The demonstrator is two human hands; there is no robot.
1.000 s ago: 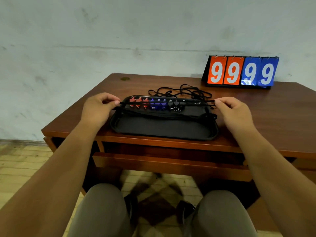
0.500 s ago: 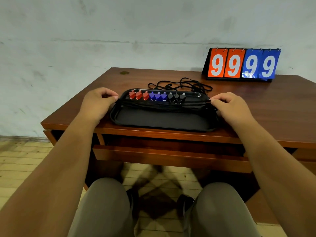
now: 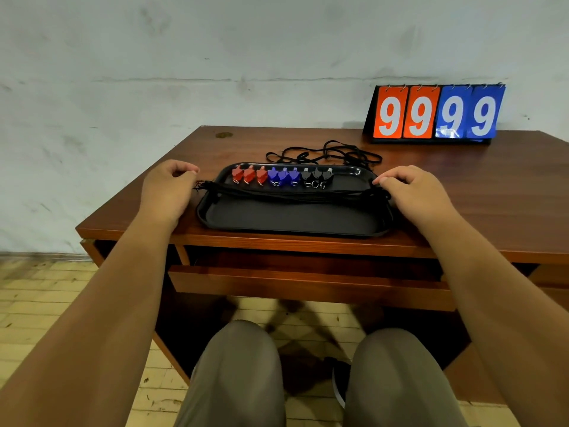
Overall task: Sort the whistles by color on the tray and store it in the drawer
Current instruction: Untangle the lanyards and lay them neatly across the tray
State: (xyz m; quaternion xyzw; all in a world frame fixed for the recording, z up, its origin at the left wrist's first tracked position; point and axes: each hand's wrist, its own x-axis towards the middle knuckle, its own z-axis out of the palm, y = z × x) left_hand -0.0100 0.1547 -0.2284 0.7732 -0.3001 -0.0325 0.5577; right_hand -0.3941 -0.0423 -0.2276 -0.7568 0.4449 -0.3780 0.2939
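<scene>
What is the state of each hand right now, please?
Left hand: curled beside the lanyard cords; grip cannot be told.
Right hand: curled over the lanyard cords; grip cannot be told.

Plain office-like room: wooden desk [image 3: 492, 186] with drawer [image 3: 308, 282], flip scoreboard [image 3: 437, 112] standing against bare plastered wall [image 3: 215, 57], tiled floor [image 3: 37, 303].

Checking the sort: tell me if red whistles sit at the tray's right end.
No, the red whistles sit at the left end of the tray.
</scene>
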